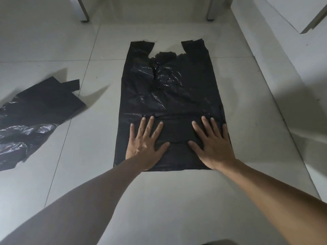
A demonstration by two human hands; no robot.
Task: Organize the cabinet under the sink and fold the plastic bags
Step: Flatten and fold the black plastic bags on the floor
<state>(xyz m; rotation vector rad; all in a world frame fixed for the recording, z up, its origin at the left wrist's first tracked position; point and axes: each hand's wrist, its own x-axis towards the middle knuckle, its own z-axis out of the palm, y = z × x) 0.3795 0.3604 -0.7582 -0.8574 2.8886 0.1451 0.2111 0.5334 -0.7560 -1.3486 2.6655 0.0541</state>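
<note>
Pressing flat with fingers spread, the left hand (144,144) and right hand (213,144) are smoothing the black bag (169,96), whose slick plastic is probably risking sliding on the tile floor (159,200).

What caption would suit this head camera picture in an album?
Both hands, left hand and right hand, press a black plastic bag flat on the tiled floor.

Both hands flat, left (145,142) and right (212,144), fingers spread, forearms extended
</note>
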